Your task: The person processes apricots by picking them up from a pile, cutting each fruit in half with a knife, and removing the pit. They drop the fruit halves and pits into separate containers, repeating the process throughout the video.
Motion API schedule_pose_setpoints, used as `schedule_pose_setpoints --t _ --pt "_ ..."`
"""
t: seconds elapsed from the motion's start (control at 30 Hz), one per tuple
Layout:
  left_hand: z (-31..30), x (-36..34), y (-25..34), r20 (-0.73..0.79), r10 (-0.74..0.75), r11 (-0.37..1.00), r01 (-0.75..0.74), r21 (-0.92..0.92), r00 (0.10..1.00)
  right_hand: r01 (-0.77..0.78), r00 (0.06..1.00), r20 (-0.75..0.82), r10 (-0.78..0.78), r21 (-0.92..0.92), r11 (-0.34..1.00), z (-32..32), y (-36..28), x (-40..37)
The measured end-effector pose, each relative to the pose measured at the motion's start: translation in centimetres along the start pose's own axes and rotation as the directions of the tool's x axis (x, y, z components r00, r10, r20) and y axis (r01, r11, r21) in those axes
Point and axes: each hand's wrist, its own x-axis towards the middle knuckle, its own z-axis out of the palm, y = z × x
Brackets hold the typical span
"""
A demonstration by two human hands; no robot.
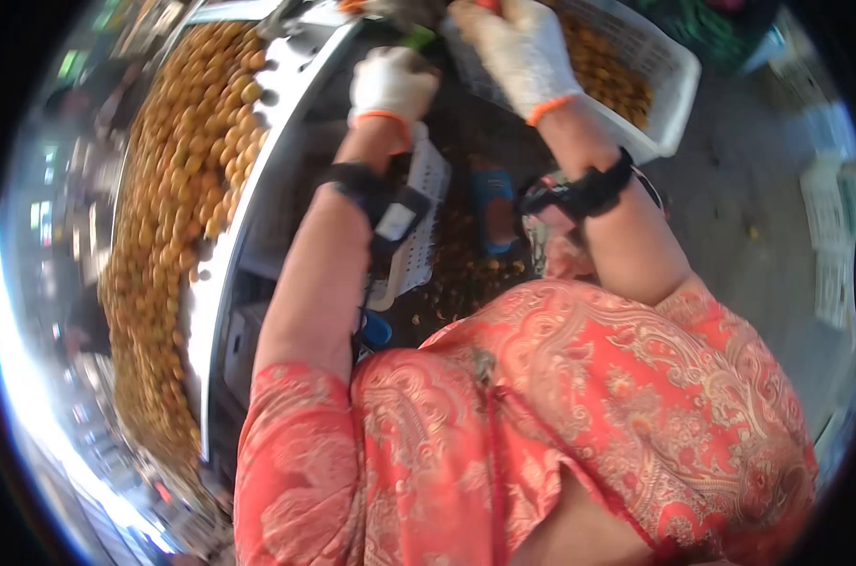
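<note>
My left hand (pixel 390 87), in a white glove with an orange cuff, is curled closed near the table's edge. Whatever it grips is hidden; a small green bit (pixel 418 38) shows just beyond the knuckles. Gloved the same way, my right hand (pixel 527 57) reaches to the top edge of the view, beside a white crate (pixel 678 104). Its fingers bend round something with a red-orange part (pixel 489 5), too cut off to name. Small orange-brown round fruits (pixel 607 75) lie inside that crate.
A white-edged table (pixel 258 179) on the left bears a large heap of round orange-brown fruits (pixel 178 170). Below my left forearm stands another white crate (pixel 418 222). Scraps (pixel 465 274) litter the floor near a blue sandal-like item (pixel 494 212). White crates (pixel 829 236) stand far right.
</note>
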Motion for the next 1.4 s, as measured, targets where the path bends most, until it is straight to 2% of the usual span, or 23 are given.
schedule_pose_setpoints --t 0.03,0.17,0.23,0.3,0.33,0.4,0.6,0.63,0.7,0.73,0.77,0.83,0.93,1.0,1.1,1.13,1.2,1.23,1.27,1.3,1.33,1.37,1.4 --pt "1.1 -0.2 0.6 -0.099 0.065 0.912 -0.019 0.410 0.993 -0.114 0.993 0.022 0.112 0.110 0.987 0.1 -0.3 0.4" --pt "1.4 -0.7 1.2 -0.004 0.002 0.977 -0.001 0.214 1.000 -0.194 0.981 0.042 0.190 0.209 0.959 0.1 -0.9 0.4" --pt "-0.5 -0.8 2.2 0.185 -0.198 0.957 0.231 -0.177 0.963 -0.164 0.986 0.063 0.152 0.329 0.930 0.4 -0.3 0.4" --pt "-0.8 -0.7 1.0 0.117 -0.132 0.849 0.173 -0.499 0.984 -0.126 0.991 0.067 0.117 0.153 0.980 0.1 -1.2 0.4" --pt "-1.3 -1.0 0.7 0.185 -0.150 0.696 0.236 -0.678 0.971 -0.105 0.993 0.069 0.096 0.153 0.983 0.1 -1.5 0.3" --pt "-2.7 -1.3 -0.8 0.216 -0.105 0.601 0.235 -0.764 0.971 -0.040 0.995 0.097 0.024 0.159 0.987 -0.1 -1.5 -0.2" --pt "-6.4 -4.1 -4.0 0.252 -0.244 0.368 0.330 -0.869 0.937 -0.126 0.981 0.168 0.100 0.158 0.979 0.1 -0.7 -0.1" --pt "-7.2 -5.0 -4.0 0.248 -0.242 0.373 0.326 -0.869 0.938 -0.123 0.981 0.167 0.095 0.162 0.979 0.2 -0.7 -0.2" --pt "-8.5 -6.4 -4.1 0.112 -0.308 0.712 0.307 -0.631 0.945 0.091 0.995 0.049 -0.088 -0.058 0.994 0.3 -0.3 -0.7" --pt "-8.2 -6.6 -9.3 0.055 -0.017 0.826 0.045 -0.562 0.998 0.124 0.992 0.028 -0.123 -0.039 0.991 0.8 0.4 -0.6" --pt "-8.6 -6.9 -9.1 0.054 -0.011 0.828 0.040 -0.559 0.998 0.127 0.992 0.022 -0.126 -0.037 0.991 0.8 0.4 -0.6" --pt "-10.0 -8.9 -8.0 0.220 -0.371 0.503 0.394 -0.769 0.902 0.056 0.996 0.078 -0.052 -0.052 0.997 0.6 0.2 -0.7" --pt "-11.3 -9.9 -8.3 0.162 -0.474 0.595 0.450 -0.665 0.866 0.005 0.996 0.092 0.000 -0.045 0.999 0.4 -0.6 -1.0" --pt "-11.9 -9.8 -8.1 0.131 -0.489 0.604 0.443 -0.663 0.862 -0.046 0.994 0.095 0.053 -0.073 0.996 0.7 -1.0 -1.1" --pt "-13.0 -9.0 -9.1 0.072 -0.479 0.632 0.400 -0.664 0.875 -0.016 0.984 0.180 0.003 0.075 0.997 0.8 0.2 -1.1" --pt "-12.9 -8.5 -8.4 -0.010 -0.449 0.658 0.323 -0.680 0.893 -0.106 0.981 0.182 0.074 0.173 0.979 1.0 -0.3 -1.3" --pt "-12.0 -7.1 -5.4 -0.142 -0.456 0.526 0.137 -0.839 0.879 -0.239 0.960 0.203 0.191 0.244 0.940 1.2 -1.3 -1.7" --pt "-10.4 -6.0 -6.9 -0.272 -0.149 0.712 -0.088 -0.697 0.951 -0.280 0.950 0.205 0.236 0.219 0.935 1.1 -1.6 -1.7" --pt "-10.6 -6.5 -2.8 -0.186 -0.120 0.940 0.052 -0.336 0.975 -0.272 0.948 0.228 0.221 0.222 0.936 1.1 -1.6 -1.7" --pt "-9.1 -5.5 -2.1 -0.002 -0.164 0.972 0.161 -0.169 0.987 -0.318 0.934 0.240 0.263 0.227 0.921 1.2 -1.5 -1.7" --pt "-7.9 -5.2 -2.1 0.043 -0.126 0.982 0.119 0.147 0.991 -0.363 0.919 0.249 0.306 0.231 0.903 1.4 -1.6 -1.7" --pt "-7.1 -5.8 -1.8 -0.040 -0.007 0.941 0.020 0.337 0.999 -0.357 0.919 0.260 0.296 0.235 0.904 1.6 -1.6 -1.7" --pt "-6.9 -5.6 -3.2 -0.047 -0.046 0.967 0.056 0.248 0.998 -0.359 0.919 0.258 0.297 0.240 0.902 1.7 -1.7 -1.8"
